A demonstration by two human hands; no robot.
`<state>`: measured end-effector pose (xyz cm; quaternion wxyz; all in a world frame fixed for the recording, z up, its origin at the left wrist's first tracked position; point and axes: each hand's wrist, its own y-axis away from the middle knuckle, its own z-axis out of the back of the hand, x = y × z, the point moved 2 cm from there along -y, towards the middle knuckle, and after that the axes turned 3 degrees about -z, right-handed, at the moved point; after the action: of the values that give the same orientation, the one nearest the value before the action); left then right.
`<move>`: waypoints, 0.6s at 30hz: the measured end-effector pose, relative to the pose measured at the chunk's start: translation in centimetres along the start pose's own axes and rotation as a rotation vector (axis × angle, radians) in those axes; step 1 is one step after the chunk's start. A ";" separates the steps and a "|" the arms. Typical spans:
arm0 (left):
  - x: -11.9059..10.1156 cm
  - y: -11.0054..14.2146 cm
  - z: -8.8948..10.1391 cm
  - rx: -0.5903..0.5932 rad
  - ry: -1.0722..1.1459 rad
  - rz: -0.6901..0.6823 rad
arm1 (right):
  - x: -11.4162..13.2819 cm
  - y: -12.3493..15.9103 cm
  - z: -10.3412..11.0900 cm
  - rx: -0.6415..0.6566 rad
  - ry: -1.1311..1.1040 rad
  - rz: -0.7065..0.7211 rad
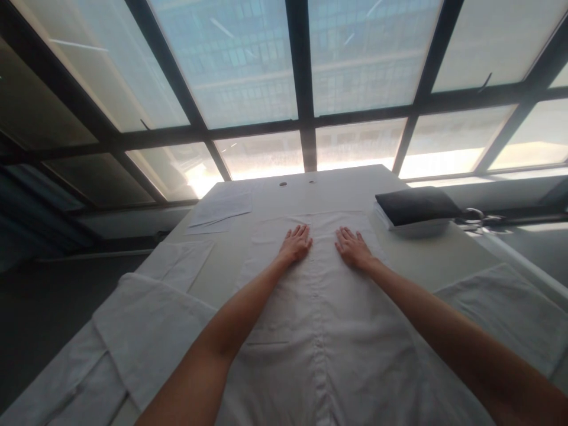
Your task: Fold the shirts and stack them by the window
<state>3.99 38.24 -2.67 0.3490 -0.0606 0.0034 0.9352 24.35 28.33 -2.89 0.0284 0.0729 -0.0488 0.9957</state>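
Note:
A white buttoned garment (355, 331), which looks like a shirt or lab coat, lies spread on the white table (350, 189), its far hem towards the window. A button placket runs down its middle, and a pocket edge shows on the left half. My left hand (296, 244) rests flat on the cloth just left of the placket, fingers stretched out. To the right of the placket my right hand (354, 247) lies palm down, fingers also extended. Neither hand grips anything. One sleeve (155, 319) spreads out to the left, another (506, 307) to the right.
Paper sheets (222, 210) lie at the table's far left. A black folder (417, 204) sits on white papers at the right, with scissors (474, 219) beside it. Large dark-framed windows (306, 89) stand behind the table. Two small holes pierce the tabletop's far end.

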 end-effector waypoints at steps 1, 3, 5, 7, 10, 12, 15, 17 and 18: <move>0.0 0.0 0.1 -0.002 0.000 -0.001 | 0.9 -0.3 0.0 -0.015 -0.014 0.047; 0.0 0.0 0.1 -0.008 -0.004 -0.001 | 3.1 -1.0 -0.2 -0.033 -0.051 0.170; -0.1 0.0 0.2 -0.011 -0.013 -0.002 | 5.0 -1.9 -0.7 -0.012 -0.091 0.275; -0.3 0.1 0.2 -0.009 -0.031 -0.004 | 6.0 -2.9 -1.2 0.026 -0.118 0.335; -0.3 0.3 0.2 -0.013 -0.058 -0.008 | 5.3 -4.9 -1.5 0.061 -0.115 0.330; -0.2 0.2 0.1 -0.022 -0.066 -0.011 | 3.5 -6.4 -1.4 0.071 -0.085 0.276; 0.0 0.1 -0.2 -0.022 -0.055 -0.010 | -0.2 -8.7 -1.2 0.070 -0.037 0.134; 0.1 0.1 -0.3 -0.012 -0.039 -0.006 | -2.9 -9.9 -1.0 0.064 -0.014 0.029; 0.1 0.1 -0.3 -0.008 -0.031 -0.004 | -4.2 -10.3 -0.9 0.057 -0.006 -0.019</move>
<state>3.87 38.24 -2.97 0.3508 -0.0472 -0.0057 0.9352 28.99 38.45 -3.46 0.0354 0.0773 -0.0199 0.9962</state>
